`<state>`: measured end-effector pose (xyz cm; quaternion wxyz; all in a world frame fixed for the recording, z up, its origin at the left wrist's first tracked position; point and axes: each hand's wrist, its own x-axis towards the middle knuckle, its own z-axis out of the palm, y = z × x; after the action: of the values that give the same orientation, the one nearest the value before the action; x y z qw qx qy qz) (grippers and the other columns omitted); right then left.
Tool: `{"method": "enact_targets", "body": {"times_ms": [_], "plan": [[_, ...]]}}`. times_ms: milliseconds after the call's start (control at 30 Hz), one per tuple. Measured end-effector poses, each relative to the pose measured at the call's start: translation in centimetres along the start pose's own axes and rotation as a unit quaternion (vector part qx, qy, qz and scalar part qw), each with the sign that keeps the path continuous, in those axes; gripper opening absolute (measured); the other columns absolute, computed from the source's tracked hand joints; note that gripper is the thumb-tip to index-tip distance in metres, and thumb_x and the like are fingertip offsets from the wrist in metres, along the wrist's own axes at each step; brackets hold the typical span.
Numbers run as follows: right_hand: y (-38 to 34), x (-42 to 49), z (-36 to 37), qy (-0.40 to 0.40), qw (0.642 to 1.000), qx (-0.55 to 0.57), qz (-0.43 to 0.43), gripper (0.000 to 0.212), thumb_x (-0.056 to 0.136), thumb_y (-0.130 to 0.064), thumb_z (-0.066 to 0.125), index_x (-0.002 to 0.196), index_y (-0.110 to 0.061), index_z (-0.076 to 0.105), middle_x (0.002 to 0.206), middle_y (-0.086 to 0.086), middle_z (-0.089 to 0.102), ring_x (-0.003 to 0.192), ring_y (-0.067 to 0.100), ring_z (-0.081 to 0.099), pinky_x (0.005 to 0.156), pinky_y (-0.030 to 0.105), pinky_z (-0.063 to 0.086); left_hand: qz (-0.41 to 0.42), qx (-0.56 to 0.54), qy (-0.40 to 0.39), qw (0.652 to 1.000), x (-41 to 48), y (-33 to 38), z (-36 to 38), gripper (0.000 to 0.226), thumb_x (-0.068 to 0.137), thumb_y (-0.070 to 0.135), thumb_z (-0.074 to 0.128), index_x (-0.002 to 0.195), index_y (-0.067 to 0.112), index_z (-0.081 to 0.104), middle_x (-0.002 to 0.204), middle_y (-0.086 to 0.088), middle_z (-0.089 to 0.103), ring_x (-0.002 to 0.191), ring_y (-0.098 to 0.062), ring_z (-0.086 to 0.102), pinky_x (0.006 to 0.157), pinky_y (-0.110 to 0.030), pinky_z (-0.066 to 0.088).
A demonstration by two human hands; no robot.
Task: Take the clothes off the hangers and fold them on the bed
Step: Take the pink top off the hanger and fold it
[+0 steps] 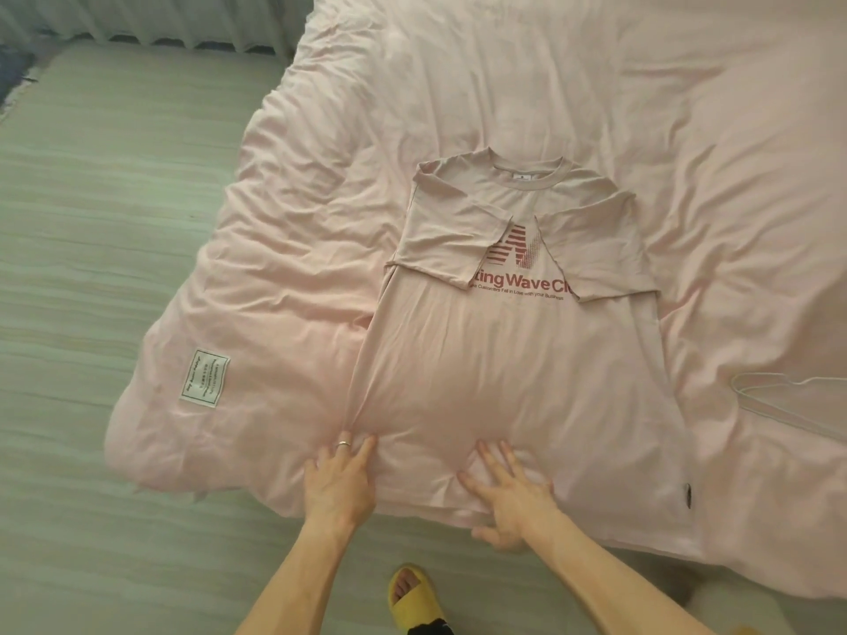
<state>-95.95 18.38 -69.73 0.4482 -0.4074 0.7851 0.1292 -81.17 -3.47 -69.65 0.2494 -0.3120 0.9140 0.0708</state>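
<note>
Hands flat, fingers straight, holding nothing: my left hand (pixel 339 478) presses the near left corner of the pale pink printed T-shirt (pixel 504 359), my right hand (pixel 508 492) the hem. It runs straight away from me on the pink bed (pixel 596 84), collar farthest.

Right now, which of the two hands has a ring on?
The left hand, flat on the pink T-shirt near its left edge. It wears a silver ring on one finger; the right hand beside it shows no ring.
</note>
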Motion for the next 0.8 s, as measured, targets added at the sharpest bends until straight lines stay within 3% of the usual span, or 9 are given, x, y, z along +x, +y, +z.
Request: {"method": "enact_targets", "body": {"times_ms": [67, 167, 267, 400, 467, 533, 633, 700, 800], "plan": [[0.4, -0.9, -2.0, 0.007, 0.996, 0.091, 0.007, 0.064, 0.092, -0.059, 0.05, 0.152, -0.045, 0.032, 0.168, 0.004, -0.004, 0.154, 0.024, 0.0, 0.122, 0.049, 0.02, -0.074, -0.088, -0.017, 0.993, 0.1, 0.8, -1.8, 0.044, 0.09, 0.032, 0.05, 0.134, 0.028, 0.045, 0.138, -0.012, 0.047, 0.109, -0.04, 0.057, 0.088, -0.044, 0.045], [2.3, -2.6, -3.1, 0.16, 0.937, 0.285, 0.122, 0.046, 0.095, -0.047, 0.054, 0.134, -0.024, 0.059, 0.144, 0.011, 0.047, 0.132, 0.028, 0.046, 0.107, 0.033, 0.038, -0.185, -0.294, -0.028, 0.937, 0.4, 1.1, -3.3, 0.062, 0.092, 0.03, 0.056, 0.145, 0.014, 0.029, 0.137, -0.023, 0.043, 0.115, -0.046, 0.055, 0.096, -0.047, 0.043], [7.0, -4.8, -1.6, 0.308, 0.812, 0.368, 0.331, 0.057, 0.09, -0.033, 0.062, 0.14, -0.012, 0.047, 0.144, 0.017, 0.042, 0.13, 0.036, 0.041, 0.104, 0.042, 0.039, -0.23, -0.361, -0.041, 0.903, 1.3, 0.5, -3.0, 0.069, 0.094, 0.028, 0.061, 0.148, 0.003, 0.026, 0.139, -0.028, 0.049, 0.123, -0.046, 0.052, 0.1, -0.045, 0.041], [13.3, -7.0, 1.1, 0.264, 0.687, 0.478, 0.48, 0.079, 0.086, -0.041, 0.067, 0.148, -0.013, 0.027, 0.151, 0.02, 0.028, 0.136, 0.039, 0.029, 0.107, 0.051, 0.033, -0.23, -0.328, -0.07, 0.914, 2.4, -0.1, -2.7, 0.042, 0.093, 0.029, 0.061, 0.124, 0.0, 0.059, 0.124, -0.024, 0.064, 0.115, -0.041, 0.06, 0.093, -0.04, 0.046], [15.9, -7.7, 2.5, 0.214, 0.69, 0.489, 0.489, 0.082, 0.082, -0.045, 0.068, 0.146, -0.011, 0.029, 0.147, 0.021, 0.038, 0.134, 0.04, 0.036, 0.107, 0.05, 0.035, -0.228, -0.306, -0.066, 0.922, 2.7, 0.4, -2.7, 0.035, 0.092, 0.027, 0.057, 0.113, 0.001, 0.065, 0.118, -0.026, 0.066, 0.109, -0.042, 0.061, 0.091, -0.041, 0.049], [17.7, -8.3, 3.6, 0.164, 0.711, 0.507, 0.459, 0.069, 0.082, -0.046, 0.062, 0.135, -0.004, 0.047, 0.135, 0.022, 0.056, 0.123, 0.04, 0.051, 0.101, 0.042, 0.044, -0.25, -0.317, -0.07, 0.912, 2.7, 1.6, -2.9, 0.038, 0.093, 0.027, 0.053, 0.119, 0.0, 0.062, 0.122, -0.027, 0.063, 0.112, -0.043, 0.059, 0.092, -0.041, 0.047], [19.2, -9.5, 3.2, 0.134, 0.715, 0.547, 0.414, 0.056, 0.093, -0.04, 0.058, 0.132, 0.001, 0.057, 0.134, 0.022, 0.059, 0.121, 0.04, 0.056, 0.096, 0.037, 0.044, -0.272, -0.322, -0.074, 0.904, 2.6, 3.6, -4.1, 0.049, 0.098, 0.031, 0.049, 0.129, -0.006, 0.057, 0.13, -0.03, 0.059, 0.12, -0.045, 0.055, 0.097, -0.042, 0.043], [20.5, -10.0, 1.8, 0.159, 0.687, 0.595, 0.386, 0.053, 0.096, -0.036, 0.056, 0.131, 0.003, 0.058, 0.136, 0.023, 0.057, 0.122, 0.04, 0.054, 0.098, 0.039, 0.043, -0.273, -0.336, -0.072, 0.898, 2.7, 4.3, -5.5, 0.052, 0.1, 0.031, 0.046, 0.13, -0.012, 0.055, 0.132, -0.034, 0.056, 0.122, -0.046, 0.054, 0.1, -0.044, 0.044], [22.7, -10.8, -0.8, 0.234, 0.589, 0.688, 0.352, 0.05, 0.088, -0.036, 0.065, 0.124, -0.003, 0.064, 0.125, 0.016, 0.064, 0.113, 0.036, 0.06, 0.095, 0.045, 0.051, -0.285, -0.387, -0.05, 0.876, 3.8, 4.4, -8.7, 0.055, 0.097, 0.029, 0.048, 0.132, -0.013, 0.052, 0.134, -0.033, 0.054, 0.12, -0.045, 0.054, 0.096, -0.043, 0.046]]}}
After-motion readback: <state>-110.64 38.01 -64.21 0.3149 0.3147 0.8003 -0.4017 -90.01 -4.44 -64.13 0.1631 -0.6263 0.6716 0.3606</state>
